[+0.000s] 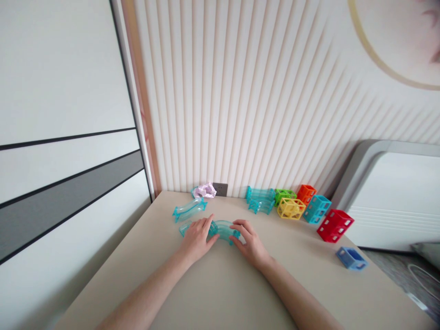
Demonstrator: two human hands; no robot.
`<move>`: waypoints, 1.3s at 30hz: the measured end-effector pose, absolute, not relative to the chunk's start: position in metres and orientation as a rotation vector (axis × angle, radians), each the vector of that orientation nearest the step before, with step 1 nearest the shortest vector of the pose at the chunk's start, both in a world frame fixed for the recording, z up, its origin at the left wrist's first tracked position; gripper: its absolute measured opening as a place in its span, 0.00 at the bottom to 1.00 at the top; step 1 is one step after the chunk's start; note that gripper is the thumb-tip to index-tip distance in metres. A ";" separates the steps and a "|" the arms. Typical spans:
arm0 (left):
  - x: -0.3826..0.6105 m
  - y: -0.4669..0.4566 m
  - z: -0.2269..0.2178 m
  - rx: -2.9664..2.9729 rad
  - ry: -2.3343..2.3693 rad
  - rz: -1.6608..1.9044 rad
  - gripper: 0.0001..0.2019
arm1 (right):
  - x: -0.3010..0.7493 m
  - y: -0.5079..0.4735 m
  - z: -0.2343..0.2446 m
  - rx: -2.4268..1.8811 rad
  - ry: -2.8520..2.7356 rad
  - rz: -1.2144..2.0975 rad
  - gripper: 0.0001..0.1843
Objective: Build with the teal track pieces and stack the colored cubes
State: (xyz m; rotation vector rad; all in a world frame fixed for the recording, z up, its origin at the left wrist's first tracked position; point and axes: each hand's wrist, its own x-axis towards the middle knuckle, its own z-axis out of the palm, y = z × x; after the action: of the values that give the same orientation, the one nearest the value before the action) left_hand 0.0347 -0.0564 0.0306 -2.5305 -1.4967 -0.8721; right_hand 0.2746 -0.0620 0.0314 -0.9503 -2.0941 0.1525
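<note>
Two see-through teal track pieces lie end to end on the table, a curved track piece (224,230) on the right and another track piece (184,228) on the left. My left hand (198,236) covers much of the left piece, with thumb and fingers around it near where the two meet. Whether they are locked together is hidden. At the right end of the curved piece, my right hand (248,240) grips it between thumb and fingers. Farther back on the left lies a loose teal track piece (190,209).
Crumpled lilac wrapping (205,190) sits by the wall socket (220,189). More teal track pieces (261,200) stand at the back. Green (284,196), yellow (291,209), orange (305,194), teal (316,209), red (335,226) and blue (351,258) frame blocks line the right side.
</note>
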 end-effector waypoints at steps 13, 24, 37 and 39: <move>0.034 -0.056 0.031 -2.517 -1.474 -0.921 0.25 | 0.274 -0.067 0.042 -1.046 -2.155 0.164 0.22; 0.032 -0.057 0.035 -2.499 -1.483 -0.880 0.27 | 0.273 -0.069 0.048 -1.308 -2.189 0.025 0.29; 0.033 -0.060 0.044 -2.548 -1.619 -0.640 0.35 | 0.271 -0.070 0.050 -1.412 -2.207 -0.016 0.31; 0.032 -0.059 0.042 -2.549 -1.621 -0.648 0.35 | 0.272 -0.069 0.050 -1.415 -2.213 -0.026 0.31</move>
State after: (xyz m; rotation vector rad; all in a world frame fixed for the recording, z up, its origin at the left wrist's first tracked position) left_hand 0.0323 -0.0592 0.0416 -2.5492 -1.6213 -0.6480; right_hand 0.2717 -0.0694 0.0495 -1.4149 -2.2127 -0.0264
